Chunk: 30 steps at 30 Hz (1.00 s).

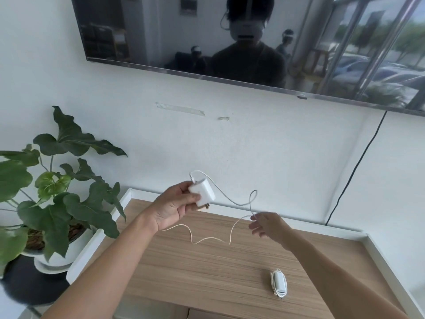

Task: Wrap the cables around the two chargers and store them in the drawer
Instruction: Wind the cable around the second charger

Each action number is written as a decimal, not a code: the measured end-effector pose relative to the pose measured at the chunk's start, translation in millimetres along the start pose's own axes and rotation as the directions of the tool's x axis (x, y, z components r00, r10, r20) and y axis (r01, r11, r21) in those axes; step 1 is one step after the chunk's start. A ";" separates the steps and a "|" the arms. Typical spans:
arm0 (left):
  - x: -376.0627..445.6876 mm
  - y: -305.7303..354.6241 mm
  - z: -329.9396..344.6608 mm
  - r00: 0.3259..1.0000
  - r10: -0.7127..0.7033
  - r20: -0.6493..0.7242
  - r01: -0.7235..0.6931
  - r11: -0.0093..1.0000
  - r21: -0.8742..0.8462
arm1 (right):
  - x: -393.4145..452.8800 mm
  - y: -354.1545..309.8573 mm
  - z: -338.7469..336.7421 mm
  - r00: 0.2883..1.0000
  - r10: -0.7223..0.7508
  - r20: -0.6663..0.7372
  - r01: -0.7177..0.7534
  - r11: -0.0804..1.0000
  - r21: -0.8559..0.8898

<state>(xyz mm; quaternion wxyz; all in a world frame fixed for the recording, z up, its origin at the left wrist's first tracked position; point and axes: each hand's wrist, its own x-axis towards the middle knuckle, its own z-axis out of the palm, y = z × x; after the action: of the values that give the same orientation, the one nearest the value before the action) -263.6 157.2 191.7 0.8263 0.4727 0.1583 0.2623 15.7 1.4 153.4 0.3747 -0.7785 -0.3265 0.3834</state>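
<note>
Left hand [171,209] grips unbranded charger [202,191]; right hand [266,224] pinches cable [230,199]

Left hand [171,209] holding white charger [202,192], right hand [268,224] pinching its cable [230,199]

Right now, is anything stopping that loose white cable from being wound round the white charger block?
Nothing visible does. The left hand holds the square white charger block above the wooden cabinet top, the right hand pinches its thin white cable, and only air lies between.
</note>
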 end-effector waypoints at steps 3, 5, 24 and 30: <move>8.4 15.9 6.9 0.984 0.148 -0.104 -0.151 0.988 -0.021 | 0.0 15.2 2.0 1.000 -0.015 0.012 0.016 0.989 -0.145; 13.6 28.3 13.4 0.967 0.211 -0.143 -0.210 0.977 0.026 | -0.8 21.0 1.9 0.999 0.008 0.038 0.000 0.978 -0.208; 27.5 62.2 72.9 0.967 0.247 -0.057 -0.175 0.813 0.555 | -12.3 -67.4 2.9 0.876 -0.466 -0.125 0.378 0.823 -0.423; 24.2 66.7 85.6 0.981 0.192 0.014 -0.175 0.862 0.475 | -11.6 -84.4 16.8 0.821 -0.554 -0.139 0.455 0.781 -0.427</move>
<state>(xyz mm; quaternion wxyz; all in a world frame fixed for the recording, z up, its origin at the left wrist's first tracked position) -219.2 139.3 292.1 0.6540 0.6686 0.1860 0.3010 -22.9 40.5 220.8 0.3476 -0.7608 -0.5400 0.0941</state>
